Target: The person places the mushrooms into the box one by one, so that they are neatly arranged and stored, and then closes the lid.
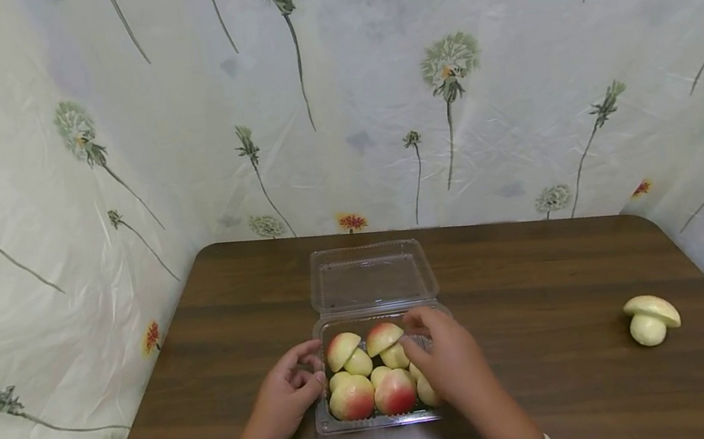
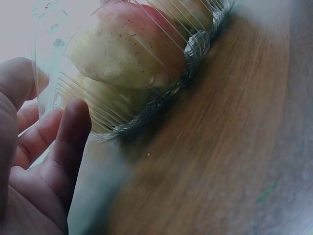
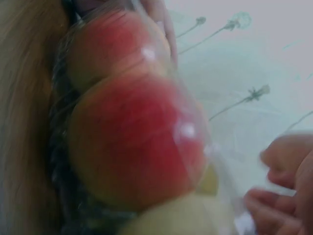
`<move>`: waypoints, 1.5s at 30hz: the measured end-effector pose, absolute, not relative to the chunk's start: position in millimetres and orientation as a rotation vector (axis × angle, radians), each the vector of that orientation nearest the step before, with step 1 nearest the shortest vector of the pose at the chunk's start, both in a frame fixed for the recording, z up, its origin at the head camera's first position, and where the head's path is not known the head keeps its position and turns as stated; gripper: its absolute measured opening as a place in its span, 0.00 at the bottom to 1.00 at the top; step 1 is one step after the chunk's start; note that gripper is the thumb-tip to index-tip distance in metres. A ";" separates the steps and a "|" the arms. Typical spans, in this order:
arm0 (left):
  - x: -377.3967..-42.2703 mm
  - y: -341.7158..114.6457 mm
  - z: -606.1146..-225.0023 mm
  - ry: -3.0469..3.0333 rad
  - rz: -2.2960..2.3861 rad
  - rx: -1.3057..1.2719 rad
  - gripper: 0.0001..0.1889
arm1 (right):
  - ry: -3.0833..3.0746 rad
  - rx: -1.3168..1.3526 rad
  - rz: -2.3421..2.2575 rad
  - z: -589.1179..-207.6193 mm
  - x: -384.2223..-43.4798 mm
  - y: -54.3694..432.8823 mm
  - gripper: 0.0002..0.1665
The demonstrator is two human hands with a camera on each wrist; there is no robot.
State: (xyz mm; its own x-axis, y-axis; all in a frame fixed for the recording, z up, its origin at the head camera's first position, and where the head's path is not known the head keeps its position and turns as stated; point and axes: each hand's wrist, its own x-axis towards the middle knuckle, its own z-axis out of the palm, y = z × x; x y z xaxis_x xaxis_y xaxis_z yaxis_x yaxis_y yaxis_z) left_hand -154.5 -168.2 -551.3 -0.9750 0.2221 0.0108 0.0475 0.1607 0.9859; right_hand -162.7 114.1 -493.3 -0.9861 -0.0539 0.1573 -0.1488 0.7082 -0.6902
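A clear plastic clamshell box (image 1: 379, 422) stands on the table with its lid (image 1: 371, 274) tipped back. Inside lie several mushroom-shaped pieces (image 1: 396, 392) with pale yellow stems and red-blushed caps, such as the cap (image 2: 127, 46) seen through the wall in the left wrist view. My left hand (image 1: 288, 393) is at the box's left rim, a fingertip touching the plastic and the thumb apart from the fingers. Over the box's right part, my right hand (image 1: 448, 359) has loosely bent fingers with nothing seen between them; it hides some pieces there. Another red cap (image 3: 139, 142) shows blurred in the right wrist view.
Another mushroom-shaped piece (image 1: 651, 319), with a pale yellow cap, lies alone at the right of the brown wooden table (image 1: 544, 280). Behind and left of the table hangs a pale sheet (image 1: 359, 94) printed with dandelions.
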 end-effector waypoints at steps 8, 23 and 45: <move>-154.9 -168.4 -551.0 2.290 1.932 0.273 0.25 | -2.622 0.321 1.150 -499.3 -159.8 134.4 0.18; -154.9 -167.4 -550.5 2.252 1.975 0.294 0.26 | -2.554 0.208 1.133 -508.7 -158.9 175.3 0.20; -153.4 -165.7 -549.7 2.279 1.965 0.270 0.26 | -2.686 0.090 1.021 -530.5 -148.8 230.8 0.28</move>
State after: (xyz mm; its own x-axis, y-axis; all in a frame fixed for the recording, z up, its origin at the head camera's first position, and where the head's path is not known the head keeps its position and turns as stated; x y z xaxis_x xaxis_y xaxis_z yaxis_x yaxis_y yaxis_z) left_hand -153.4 -165.7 -549.7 -0.9769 0.2123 0.0250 0.0559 0.1410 0.9884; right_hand -148.8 230.8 -530.5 -0.9627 0.0364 0.2681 -0.1509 0.7502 -0.6438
